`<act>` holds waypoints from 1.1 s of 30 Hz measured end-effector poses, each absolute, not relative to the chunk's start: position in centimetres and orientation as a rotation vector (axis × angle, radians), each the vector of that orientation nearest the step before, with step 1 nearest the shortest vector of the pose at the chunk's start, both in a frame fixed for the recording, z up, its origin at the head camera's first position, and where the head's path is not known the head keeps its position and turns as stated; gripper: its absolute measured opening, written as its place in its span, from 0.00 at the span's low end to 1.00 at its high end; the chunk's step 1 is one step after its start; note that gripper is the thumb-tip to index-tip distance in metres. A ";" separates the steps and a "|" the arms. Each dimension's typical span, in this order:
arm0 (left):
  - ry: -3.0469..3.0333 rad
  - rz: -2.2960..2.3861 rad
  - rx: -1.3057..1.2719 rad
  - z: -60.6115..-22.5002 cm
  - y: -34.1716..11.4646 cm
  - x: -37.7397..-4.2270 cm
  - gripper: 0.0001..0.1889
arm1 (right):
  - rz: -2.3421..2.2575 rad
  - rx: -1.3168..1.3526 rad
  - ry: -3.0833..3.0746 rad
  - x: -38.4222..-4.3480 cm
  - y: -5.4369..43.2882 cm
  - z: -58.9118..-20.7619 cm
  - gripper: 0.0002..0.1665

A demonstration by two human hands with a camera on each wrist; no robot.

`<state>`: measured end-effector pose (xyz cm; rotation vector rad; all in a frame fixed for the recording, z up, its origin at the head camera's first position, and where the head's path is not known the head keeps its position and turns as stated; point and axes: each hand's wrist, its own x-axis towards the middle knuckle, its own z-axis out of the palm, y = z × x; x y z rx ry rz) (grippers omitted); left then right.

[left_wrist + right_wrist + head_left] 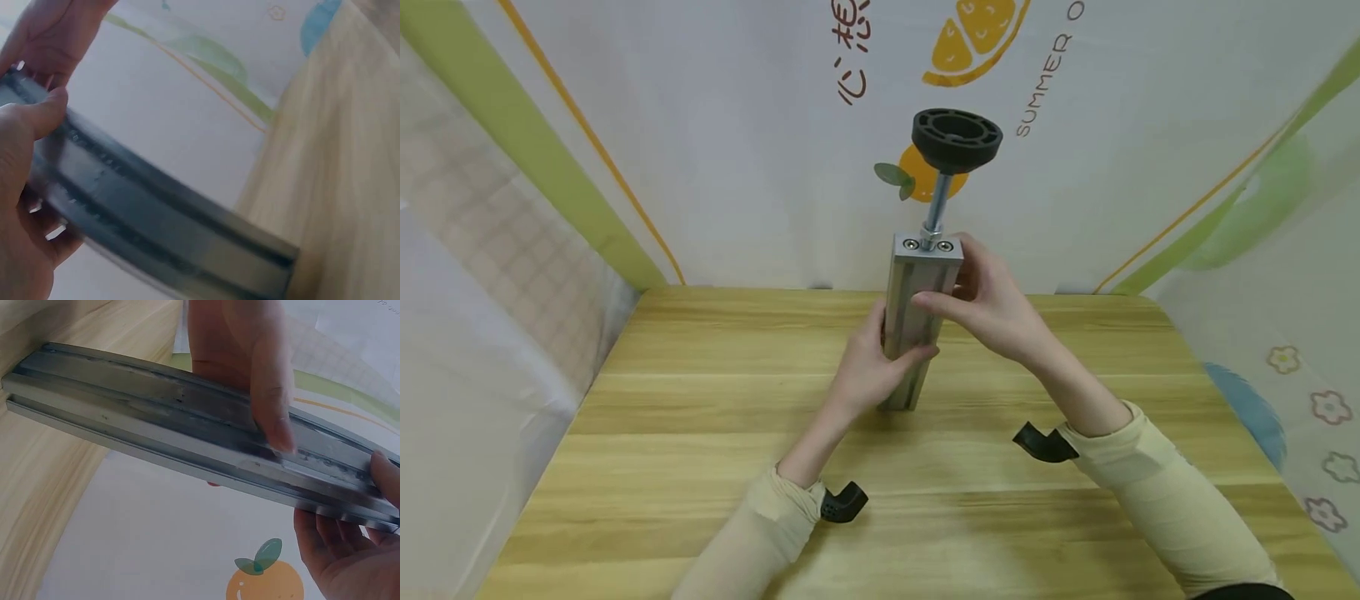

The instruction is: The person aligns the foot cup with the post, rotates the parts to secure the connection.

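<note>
An aluminium extrusion profile (917, 292) stands tilted, its lower end at the table top. On its top end sits a plate with two screws (928, 246). From there a threaded rod (939, 200) with a hex nut (931, 234) rises to a round black levelling foot (957, 140). My left hand (868, 367) grips the profile around its middle, thumb across the near face. Higher up, my right hand (992, 308) holds it near the top, with the thumb on the near face and the other fingers partly hidden behind. The right wrist view shows the profile's long grooves (156, 434).
The wooden table (715, 467) spreads under both arms. A white printed curtain (760, 167) hangs behind its far edge and along the sides. Black wrist mounts (844, 503) stick out from both sleeves (1157, 475).
</note>
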<state>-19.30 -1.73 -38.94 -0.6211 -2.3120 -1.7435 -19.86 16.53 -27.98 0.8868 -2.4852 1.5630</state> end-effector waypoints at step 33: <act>-1.996 -1.385 -0.224 -39.1 3.4 -17.7 0.45 | 1.564 0.826 -2.428 -19.4 16.0 -28.1 0.32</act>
